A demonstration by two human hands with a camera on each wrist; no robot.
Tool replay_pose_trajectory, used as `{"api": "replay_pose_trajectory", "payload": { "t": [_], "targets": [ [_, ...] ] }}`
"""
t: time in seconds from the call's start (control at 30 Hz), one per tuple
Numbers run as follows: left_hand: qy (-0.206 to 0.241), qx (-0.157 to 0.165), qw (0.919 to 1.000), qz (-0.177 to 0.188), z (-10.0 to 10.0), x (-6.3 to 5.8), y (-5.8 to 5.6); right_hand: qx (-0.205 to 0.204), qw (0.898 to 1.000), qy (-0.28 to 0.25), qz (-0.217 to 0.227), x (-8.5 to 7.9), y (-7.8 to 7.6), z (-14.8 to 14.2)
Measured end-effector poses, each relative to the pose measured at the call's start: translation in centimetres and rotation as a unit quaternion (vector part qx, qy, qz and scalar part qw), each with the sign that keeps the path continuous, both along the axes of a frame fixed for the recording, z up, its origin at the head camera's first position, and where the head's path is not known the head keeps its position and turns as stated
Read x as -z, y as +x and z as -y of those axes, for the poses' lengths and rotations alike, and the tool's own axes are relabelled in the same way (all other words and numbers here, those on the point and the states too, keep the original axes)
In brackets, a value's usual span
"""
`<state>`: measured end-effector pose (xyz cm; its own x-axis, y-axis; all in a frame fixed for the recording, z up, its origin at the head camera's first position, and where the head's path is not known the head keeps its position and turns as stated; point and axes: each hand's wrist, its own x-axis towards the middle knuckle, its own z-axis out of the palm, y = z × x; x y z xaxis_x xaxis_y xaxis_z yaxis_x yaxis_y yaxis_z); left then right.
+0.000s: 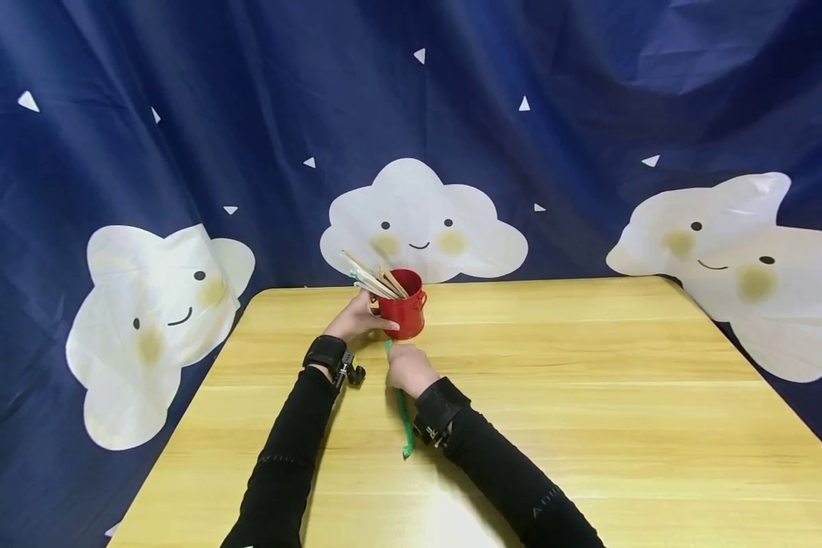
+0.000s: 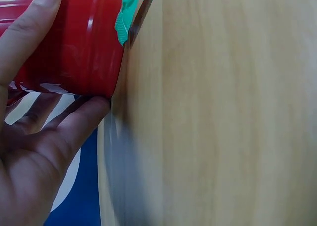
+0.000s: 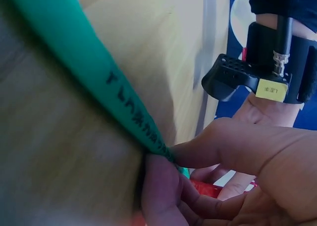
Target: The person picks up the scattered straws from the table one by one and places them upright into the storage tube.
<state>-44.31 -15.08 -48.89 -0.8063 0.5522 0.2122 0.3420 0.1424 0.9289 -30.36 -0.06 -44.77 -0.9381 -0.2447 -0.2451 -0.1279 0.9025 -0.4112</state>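
A small red bucket (image 1: 407, 313) with several thin wooden sticks (image 1: 373, 278) leaning out of its top is near the back of the table. My left hand (image 1: 358, 317) grips its side, thumb on the front and fingers round the other side. Whether its base touches the table, I cannot tell. Just in front of it, my right hand (image 1: 411, 370) pinches a long green strip (image 3: 94, 72) with dark lettering between thumb and forefinger. One end of the strip lies against the lower rim of the bucket in the left wrist view; the other trails towards me.
The wooden table (image 1: 589, 380) spreads out around both hands. Behind its back edge hangs a dark blue curtain (image 1: 281, 76) with smiling white clouds. A black wrist camera (image 3: 233, 75) on the left arm sits close to the right hand.
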Motion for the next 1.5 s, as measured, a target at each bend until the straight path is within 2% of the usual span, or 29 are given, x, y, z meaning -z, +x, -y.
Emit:
{"api": "replay_pose_trajectory", "payload": {
  "t": [0.27, 0.53, 0.73, 0.87, 1.0, 1.1, 1.33, 1.5],
  "targets": [
    [0.013, 0.003, 0.9999, 0.008, 0.3, 0.2, 0.1, -0.005, 1.000, -0.024, -0.002, 0.2, -0.3, -0.2],
    [0.003, 0.003, 1.0000, 0.002, 0.0, 0.0, 0.3, 0.017, 0.997, -0.075, 0.024, 0.5, -0.5, -2.2],
    [-0.002, 0.000, 1.0000, -0.007, 0.0, -0.1, 0.0, 0.062, 0.988, -0.128, 0.054, 0.0, 0.1, -4.2],
    [0.006, 0.005, 1.0000, -0.005, -0.2, -0.8, 0.7, 0.085, 0.983, -0.154, 0.061, -0.6, 0.4, -5.5],
    [0.010, 0.003, 0.9999, 0.003, -0.3, -1.3, 1.4, 0.093, 0.981, -0.161, 0.047, -1.0, 0.4, -6.9],
    [0.011, -0.002, 0.9999, 0.001, -0.3, -1.2, 1.4, 0.103, 0.980, -0.166, 0.040, -1.2, 0.3, -7.7],
    [0.013, -0.011, 0.9999, 0.000, -0.2, 0.1, 0.2, 0.135, 0.979, -0.150, 0.000, -1.3, -0.5, -9.1],
    [0.006, -0.015, 0.9999, 0.003, 0.0, 0.3, -0.1, 0.161, 0.975, -0.152, -0.024, -1.3, -1.1, -9.7]
  ]
}}
